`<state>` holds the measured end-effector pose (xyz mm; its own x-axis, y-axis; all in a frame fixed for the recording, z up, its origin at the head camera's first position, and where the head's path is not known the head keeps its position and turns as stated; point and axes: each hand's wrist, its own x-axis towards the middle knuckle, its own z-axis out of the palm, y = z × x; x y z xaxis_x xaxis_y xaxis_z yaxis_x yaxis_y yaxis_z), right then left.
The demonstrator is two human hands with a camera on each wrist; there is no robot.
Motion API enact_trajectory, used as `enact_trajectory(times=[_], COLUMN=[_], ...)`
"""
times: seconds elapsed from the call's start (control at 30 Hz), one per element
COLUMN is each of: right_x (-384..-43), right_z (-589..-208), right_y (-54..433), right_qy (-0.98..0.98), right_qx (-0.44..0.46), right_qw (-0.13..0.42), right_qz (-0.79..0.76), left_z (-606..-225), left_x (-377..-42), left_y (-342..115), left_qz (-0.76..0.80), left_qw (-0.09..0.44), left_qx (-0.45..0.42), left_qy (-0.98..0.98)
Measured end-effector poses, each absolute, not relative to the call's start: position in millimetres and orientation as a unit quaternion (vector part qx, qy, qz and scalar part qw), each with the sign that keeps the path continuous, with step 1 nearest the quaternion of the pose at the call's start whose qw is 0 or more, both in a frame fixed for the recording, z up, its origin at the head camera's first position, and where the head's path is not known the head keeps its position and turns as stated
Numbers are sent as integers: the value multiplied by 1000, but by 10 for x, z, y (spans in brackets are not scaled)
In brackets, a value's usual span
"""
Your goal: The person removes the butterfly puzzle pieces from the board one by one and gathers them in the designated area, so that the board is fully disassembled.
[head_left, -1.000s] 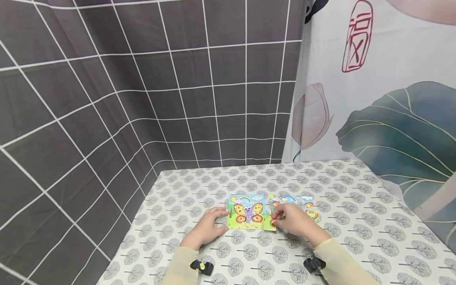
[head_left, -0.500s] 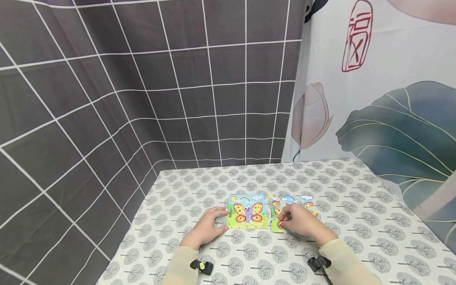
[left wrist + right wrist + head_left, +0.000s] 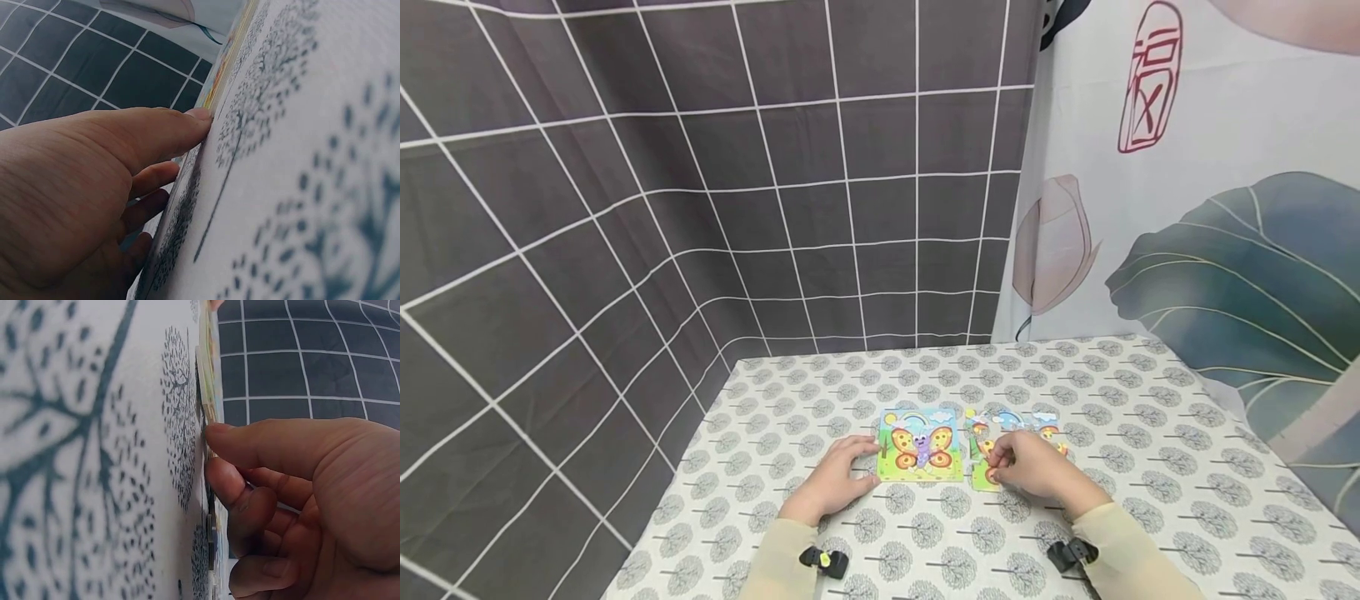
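A square butterfly picture (image 3: 925, 446), with a purple body and orange wings, lies on the patterned tablecloth. My left hand (image 3: 831, 482) rests at its left side, fingers extended, with the thumb (image 3: 200, 117) at the near corner in the left wrist view. To the right, my right hand (image 3: 1033, 467) pinches a green puzzle piece (image 3: 982, 477) with part of an orange wing, between thumb and index finger. In the right wrist view the piece (image 3: 205, 381) shows edge-on, low over the cloth. The right hand covers part of it.
Several more puzzle pieces (image 3: 1011, 418) with rainbow, cloud and wing parts lie just behind the right hand, partly hidden by it. A cloth with tree prints (image 3: 925, 529) covers the table. A dark gridded curtain (image 3: 880, 208) hangs behind the table, a white floral one (image 3: 1075, 250) at right.
My right hand has moved right with the puzzle piece, from the picture's lower right corner to a spot apart from it, then stayed nearly still. The left hand has not moved.
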<state>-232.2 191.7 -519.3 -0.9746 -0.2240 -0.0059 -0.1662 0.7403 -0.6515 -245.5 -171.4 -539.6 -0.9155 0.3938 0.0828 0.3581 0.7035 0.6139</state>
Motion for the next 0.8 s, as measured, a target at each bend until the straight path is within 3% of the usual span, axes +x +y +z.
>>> enact_trajectory(times=[0.8], right_x=[-2318], right_z=[-5212], right_y=[1943], right_qy=[929], right_qx=[-108], right_qw=[39], right_qz=[-353], left_z=[-5410], left_x=[-2483], left_y=[-1720], left_qz=[326], left_qw=[31], left_qx=[198], left_qy=[924])
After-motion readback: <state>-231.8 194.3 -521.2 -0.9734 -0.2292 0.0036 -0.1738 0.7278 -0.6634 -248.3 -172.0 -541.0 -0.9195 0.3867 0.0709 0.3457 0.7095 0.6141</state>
